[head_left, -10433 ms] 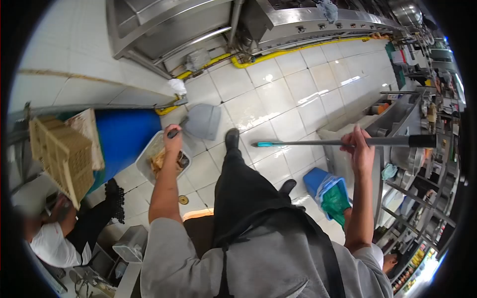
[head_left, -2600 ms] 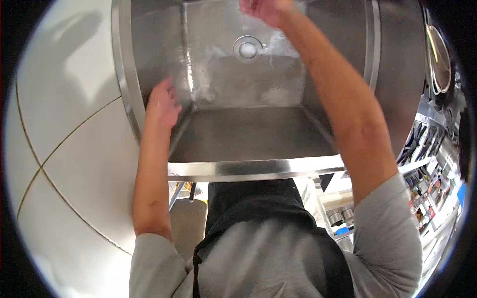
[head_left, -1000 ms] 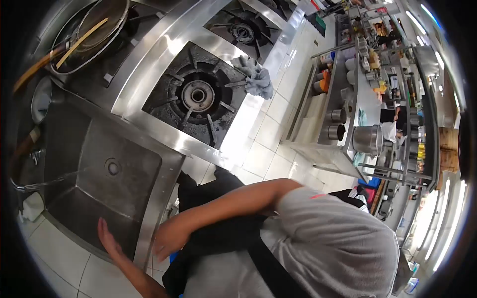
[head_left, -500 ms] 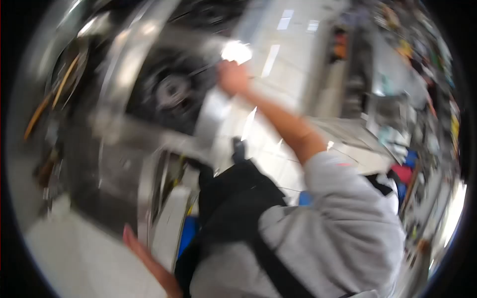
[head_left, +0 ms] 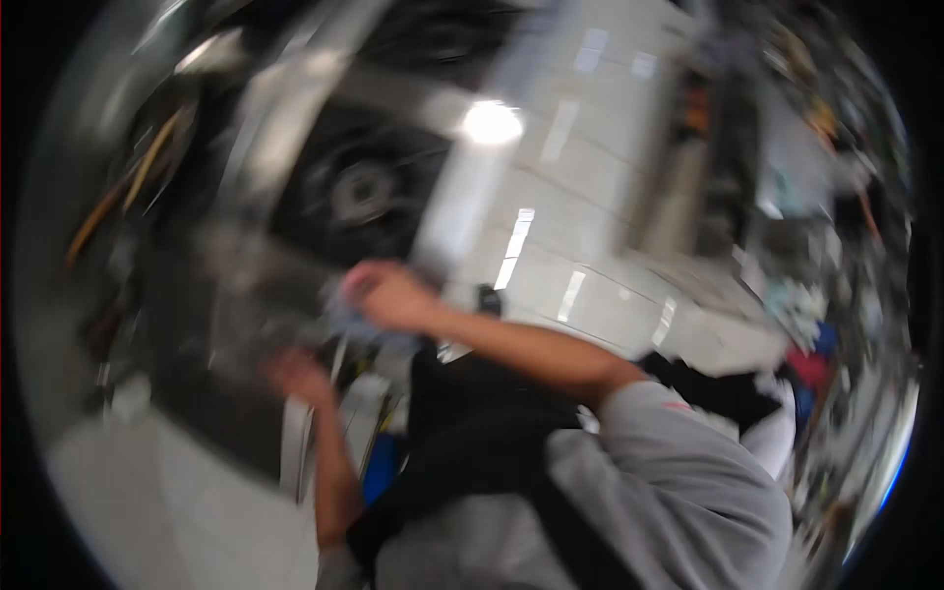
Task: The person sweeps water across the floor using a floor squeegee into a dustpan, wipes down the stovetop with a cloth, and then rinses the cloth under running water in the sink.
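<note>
Apparently, the right hand (head_left: 395,297) grips a blurred cloth (head_left: 366,328), likely light and limp, best held by bunched folds; the nearby left hand's (head_left: 299,378) opening is unclear.

The single view looks from the person's head, forward and steeply down, about arm's length above the fingers of the left hand (head_left: 300,379) and right hand (head_left: 388,295). Its wide, round field has dark, curved edges and motion blur. The grey cloth (head_left: 359,323) at the right fingers lies left of the middle. Nearer the lens than the fingers, the apron (head_left: 472,433) and grey sleeve (head_left: 688,442) fill the bottom. Beyond the right fingers it faces the burner (head_left: 364,192); to their right, the tiled floor (head_left: 590,226) runs farther off.
</note>
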The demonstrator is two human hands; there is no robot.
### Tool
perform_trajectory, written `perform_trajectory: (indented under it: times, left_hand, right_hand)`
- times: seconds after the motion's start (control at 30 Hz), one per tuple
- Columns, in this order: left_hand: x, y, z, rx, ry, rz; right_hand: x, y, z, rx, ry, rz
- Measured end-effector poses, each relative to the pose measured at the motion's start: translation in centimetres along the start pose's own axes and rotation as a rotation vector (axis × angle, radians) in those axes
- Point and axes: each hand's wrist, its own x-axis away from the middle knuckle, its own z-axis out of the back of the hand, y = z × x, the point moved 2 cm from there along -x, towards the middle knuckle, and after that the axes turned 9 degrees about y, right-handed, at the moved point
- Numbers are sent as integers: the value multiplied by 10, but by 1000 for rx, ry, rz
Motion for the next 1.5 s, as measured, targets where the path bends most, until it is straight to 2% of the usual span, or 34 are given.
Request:
perform_trajectory:
  times: [0.03,0.07,0.1,0.13,0.17,0.2,0.23,0.3,0.37,0.4,0.43,0.5,0.6,0.63,0.67,0.73,0.83,0.87,1.0,1.07,1.13,1.2,1.4,1.47,1.5]
  left_hand:
    - [-24,24,31,118,49,151]
    - [-49,49,62,242,118,296]
    - [-62,59,79,237,36,433]
    - [-67,63,86,262,-47,560]
    - [-67,66,93,224,-52,575]
    - [-70,68,96,199,-58,583]
    - [-72,69,95,181,-66,586]
    - [-73,70,94,176,-99,585]
    - [-71,71,93,174,-131,574]
    - [-71,71,92,172,-140,566]
    - [-70,69,92,169,-150,556]
    - [-70,68,92,175,-182,566]
    - [-77,70,98,215,-215,586]
    - [-80,70,99,230,-223,596]
    - [-79,69,98,224,-220,589]
    - [-75,67,95,225,-213,562]
    - [-74,68,93,182,-219,559]
    - [-75,70,92,182,-213,550]
    - [-74,72,93,160,-201,530]
    - [-74,69,94,152,-194,523]
    - [-76,72,94,156,-185,513]
    - [-77,72,95,151,-204,507]
    - [-82,69,96,192,-216,487]
    - [-81,70,96,170,-218,483]
    - [-81,69,96,171,-224,485]
  right_hand:
    - [-11,-52,41,-432,104,-498]
    - [-37,-36,29,-310,181,-228]
    - [-62,-39,23,-505,139,-227]
    - [-89,-52,21,-536,122,-238]
    - [-121,-52,13,-303,184,-90]
    - [-148,-68,8,-179,219,-31]
    - [-172,-86,1,-21,169,-70]
    - [-228,-80,-43,275,-21,4]
    - [-242,-38,-88,499,-86,390]
    - [-237,-34,-95,607,-123,588]
    - [-228,-26,-98,498,-114,540]
    - [-198,-16,-87,629,-232,535]
    - [-90,6,-45,640,-88,602]
    - [-49,0,-24,605,-132,453]
    - [-8,8,-8,604,-126,460]
    - [49,6,28,523,-153,339]
    - [71,31,86,591,80,80]
    - [63,42,106,649,208,10]
    - [0,65,197,298,761,-267]
    - [-33,54,232,384,823,-207]
    - [-65,43,234,612,774,16]
    - [-89,93,215,851,633,20]
    - [-247,89,178,937,524,293]
    - [-323,89,154,1020,420,296]
    - [-337,75,132,991,356,206]
